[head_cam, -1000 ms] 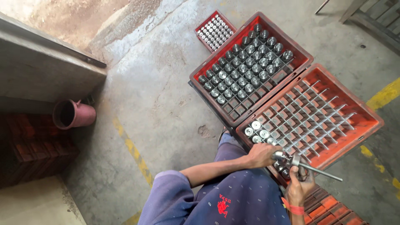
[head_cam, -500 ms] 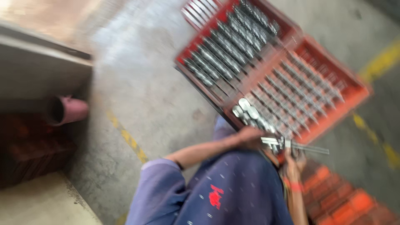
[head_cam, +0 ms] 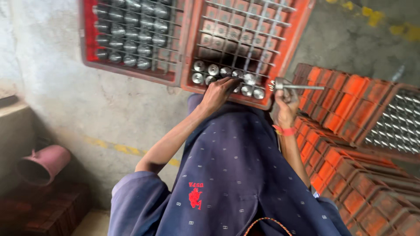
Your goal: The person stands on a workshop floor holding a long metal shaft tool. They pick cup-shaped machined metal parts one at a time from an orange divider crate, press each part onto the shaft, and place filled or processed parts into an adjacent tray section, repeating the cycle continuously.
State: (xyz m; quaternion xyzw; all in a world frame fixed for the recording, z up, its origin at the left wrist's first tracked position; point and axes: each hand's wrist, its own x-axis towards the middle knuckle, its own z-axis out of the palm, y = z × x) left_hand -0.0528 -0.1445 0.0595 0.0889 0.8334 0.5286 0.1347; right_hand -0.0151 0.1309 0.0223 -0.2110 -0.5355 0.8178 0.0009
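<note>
Head view
Left hand: reaches over the near edge of the orange crate; fingers bent down onto the round metal parts in the near row. Whether they pinch one, I cannot tell.
Right hand: fingers closed around a metal rod with a round head, held level just off the crate's near right corner. An orange band sits on the wrist.
Metal parts: shiny round caps standing in the grid cells along the orange crate's near edge; the cells behind them show only the wire grid.
Red crate: touching the orange crate's left side; most of its cells are filled with the same shiny caps.
Stacked orange crates: to the right of the person, upturned, on the concrete floor.
Pink jug: lying on its side, far left, well apart from the crates.
Person: dark blue patterned shirt, seen from above.
</note>
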